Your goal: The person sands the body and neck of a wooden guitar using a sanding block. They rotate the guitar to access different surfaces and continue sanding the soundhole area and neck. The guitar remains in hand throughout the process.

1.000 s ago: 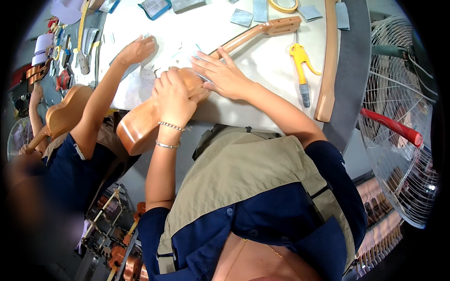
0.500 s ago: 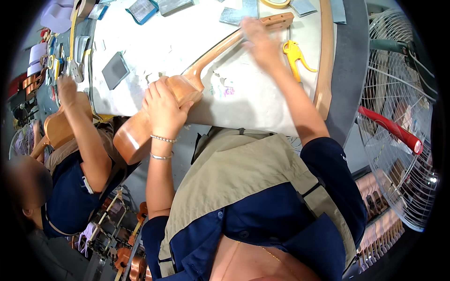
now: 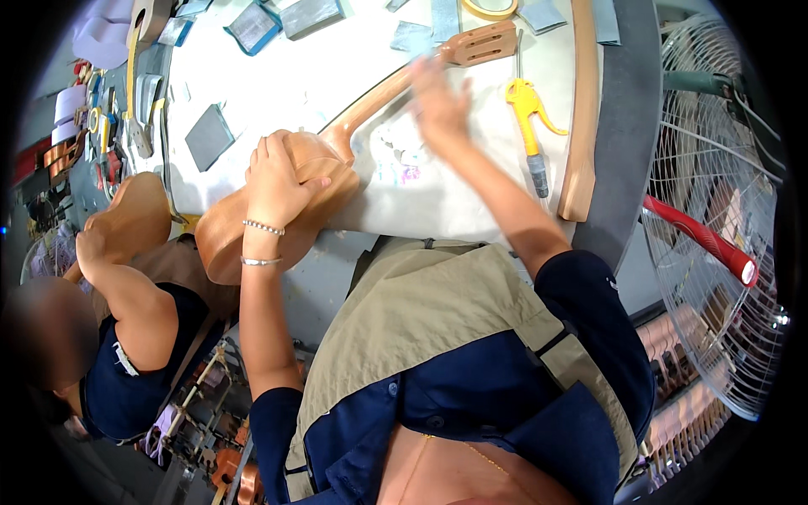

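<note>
A glossy wooden ukulele body with neck (image 3: 324, 189) lies tilted across the table's near edge, its slotted headstock (image 3: 481, 45) pointing to the far right. No strings show on it. My left hand (image 3: 279, 181) grips the body from above, fingers over its upper side and thumb spread toward the neck. Beside the neck, close to the headstock, my right hand (image 3: 439, 105) is blurred by motion. Its fingers look stretched out with the thumb apart, and I make out nothing in it. Whether the fingertips touch the neck is unclear.
A yellow air blow gun (image 3: 528, 114) lies right of my right hand, by a long wooden strip (image 3: 581, 126). Sanding pads (image 3: 209, 137) and tape (image 3: 491, 7) are scattered on the white-covered table. A wire fan (image 3: 715, 194) stands right. At left, a co-worker handles another wooden instrument body (image 3: 139, 215).
My right hand has slid left along the neck, away from the headstock. The ukulele has rolled slightly and shifted left with my left hand. The co-worker's arm has lowered.
</note>
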Demonstrator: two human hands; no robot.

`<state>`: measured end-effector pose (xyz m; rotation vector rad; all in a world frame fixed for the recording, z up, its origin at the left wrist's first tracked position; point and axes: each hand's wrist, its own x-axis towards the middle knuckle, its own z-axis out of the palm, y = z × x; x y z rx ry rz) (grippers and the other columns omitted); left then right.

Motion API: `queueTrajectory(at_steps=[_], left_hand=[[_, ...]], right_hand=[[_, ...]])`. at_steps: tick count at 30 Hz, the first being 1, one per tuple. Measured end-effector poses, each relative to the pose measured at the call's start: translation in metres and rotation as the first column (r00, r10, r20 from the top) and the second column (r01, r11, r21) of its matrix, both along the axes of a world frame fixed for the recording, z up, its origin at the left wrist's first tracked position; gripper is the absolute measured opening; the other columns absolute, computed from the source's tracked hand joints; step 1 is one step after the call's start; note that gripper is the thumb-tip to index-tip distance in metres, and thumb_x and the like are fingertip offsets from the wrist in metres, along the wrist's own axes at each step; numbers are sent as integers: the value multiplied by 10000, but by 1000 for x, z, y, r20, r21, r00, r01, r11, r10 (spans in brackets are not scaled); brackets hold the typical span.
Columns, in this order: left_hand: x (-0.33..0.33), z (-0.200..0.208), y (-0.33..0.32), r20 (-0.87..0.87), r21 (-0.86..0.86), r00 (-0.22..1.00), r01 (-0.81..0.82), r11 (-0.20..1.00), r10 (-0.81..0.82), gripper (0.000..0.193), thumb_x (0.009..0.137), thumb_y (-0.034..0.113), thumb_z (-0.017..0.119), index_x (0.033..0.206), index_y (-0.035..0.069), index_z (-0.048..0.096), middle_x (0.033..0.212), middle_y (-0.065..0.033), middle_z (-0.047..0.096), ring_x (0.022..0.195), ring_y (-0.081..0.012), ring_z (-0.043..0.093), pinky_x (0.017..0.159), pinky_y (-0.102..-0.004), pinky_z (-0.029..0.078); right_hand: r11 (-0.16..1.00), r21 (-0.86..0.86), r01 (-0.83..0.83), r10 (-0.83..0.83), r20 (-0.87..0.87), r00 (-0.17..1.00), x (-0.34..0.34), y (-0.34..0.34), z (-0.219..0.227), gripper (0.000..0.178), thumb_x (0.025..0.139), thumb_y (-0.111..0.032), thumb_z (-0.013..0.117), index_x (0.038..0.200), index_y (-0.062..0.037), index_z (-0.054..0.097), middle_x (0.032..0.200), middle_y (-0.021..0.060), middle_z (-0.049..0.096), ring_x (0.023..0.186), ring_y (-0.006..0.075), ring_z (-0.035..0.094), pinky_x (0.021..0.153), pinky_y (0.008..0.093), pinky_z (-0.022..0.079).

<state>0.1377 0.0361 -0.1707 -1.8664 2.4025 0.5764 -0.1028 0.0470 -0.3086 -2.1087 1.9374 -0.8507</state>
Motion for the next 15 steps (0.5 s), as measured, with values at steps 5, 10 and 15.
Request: queueTrajectory(at_steps=[5, 10, 15], left_hand=[[-18, 3, 31, 16, -131, 998, -55, 990, 58, 753, 572, 194, 807, 1185, 12, 411, 1081, -158, 478, 1011, -347, 456, 893, -425, 359], [-44, 8, 65, 45, -273, 994, -88, 958, 104, 764, 571, 169, 801, 1200, -3, 403, 1054, -160, 458, 982, -341, 440, 880, -433, 333], [-50, -4, 89, 13, -384, 994, -95, 919, 108, 767, 564, 170, 801, 1196, -22, 411, 1076, -171, 461, 976, -347, 445, 855, -436, 344]], right_hand=[[935, -14, -354, 352, -71, 933, 16, 23, 9, 534, 854, -253, 532, 1363, -183, 389, 1426, -15, 363, 1325, 141, 311, 1044, 583, 167], [993, -51, -107, 114, 181, 977, -4, 6, 23, 511, 850, -210, 521, 1349, -172, 419, 1405, -21, 398, 1318, 144, 330, 1070, 563, 103], [935, -24, -355, 355, 52, 933, 10, 23, 29, 492, 854, -219, 518, 1339, -196, 435, 1383, -18, 425, 1309, 207, 342, 1053, 607, 78]])
